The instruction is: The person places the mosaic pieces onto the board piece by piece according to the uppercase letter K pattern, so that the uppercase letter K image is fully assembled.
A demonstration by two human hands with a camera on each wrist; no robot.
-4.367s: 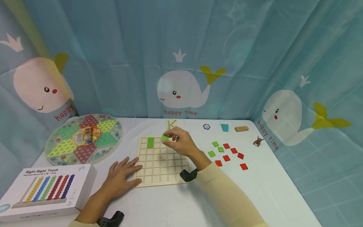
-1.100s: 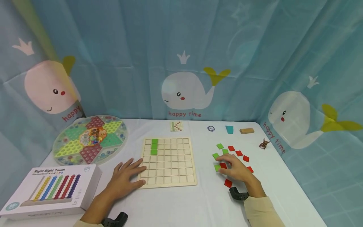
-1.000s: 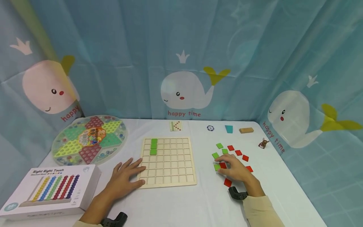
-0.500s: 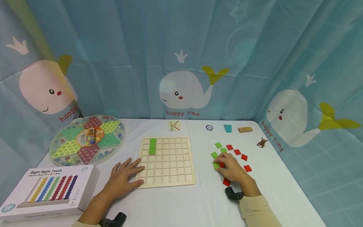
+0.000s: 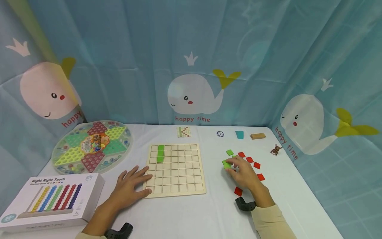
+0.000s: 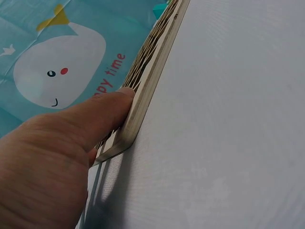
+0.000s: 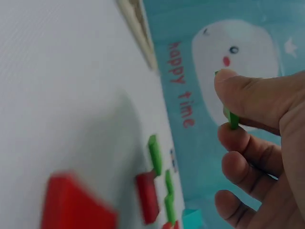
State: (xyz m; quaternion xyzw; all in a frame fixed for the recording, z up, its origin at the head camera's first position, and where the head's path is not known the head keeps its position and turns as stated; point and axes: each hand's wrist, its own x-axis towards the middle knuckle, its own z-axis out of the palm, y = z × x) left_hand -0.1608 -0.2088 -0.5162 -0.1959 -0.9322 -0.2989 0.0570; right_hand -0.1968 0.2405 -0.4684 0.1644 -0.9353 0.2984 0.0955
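A square wooden grid board [image 5: 179, 182] lies on the table, with a column of 3 green tiles [image 5: 160, 153] in its upper left cells. My left hand [image 5: 128, 189] rests spread at the board's left edge; in the left wrist view its thumb [image 6: 107, 112] lies on the rim near a corner. To the right of the board, my right hand [image 5: 246, 172] pinches a green tile [image 7: 232, 119] between thumb and index finger, raised off the table. Loose green tiles [image 5: 229, 152] and several red tiles [image 5: 238, 191] lie around that hand, which hides some of them.
Behind the board is a small pattern card [image 5: 183, 132]. A poker chip [image 5: 220, 134], teal piece [image 5: 239, 135], wooden block [image 5: 258, 136] and brown figurine [image 5: 276, 150] lie at the back right. A round Chinese checkers board [image 5: 92, 147] and white box [image 5: 53, 202] occupy the left.
A third green tile has been laid on the board. My right hand went back to the loose tiles, took hold of another green one and lifted it. My left hand stayed at the board.
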